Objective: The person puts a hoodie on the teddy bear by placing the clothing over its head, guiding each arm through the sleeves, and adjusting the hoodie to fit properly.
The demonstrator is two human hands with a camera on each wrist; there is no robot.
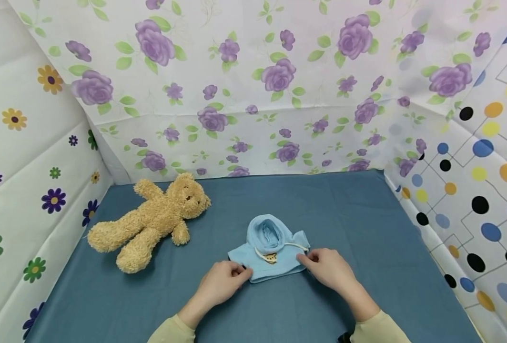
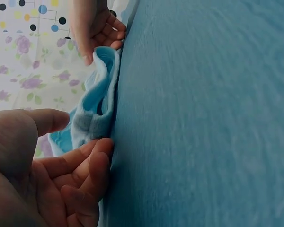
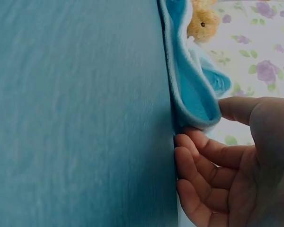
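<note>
A small light-blue hoodie [image 1: 285, 264] is being held flat on a dark blue cloth surface [image 1: 279, 314], near its front edge, with the hood [image 1: 267, 234] pointing away from the person. Its lower corners are being partly covered by two hands: one is being pinched lightly between thumb and fingertips of the left hand [image 1: 219, 283], the other likewise by the right hand [image 1: 328, 270]. To the left, well apart, a teddy bear [image 1: 161, 216] is lying on its back; in the right wrist view it is being partly hidden by the hoodie. The surface is being enclosed by a purple-rose backdrop [image 1: 253, 128], a daisy-printed left sheet [image 1: 26, 157] and a dotted right sheet [image 1: 472, 190]. Curly tan plush is being shown on the bear. Soft, thick fabric is being bent into a loop at the hem, and a white cord [image 1: 296, 246] is being draped beside a small printed motif [image 1: 271, 257].
</note>
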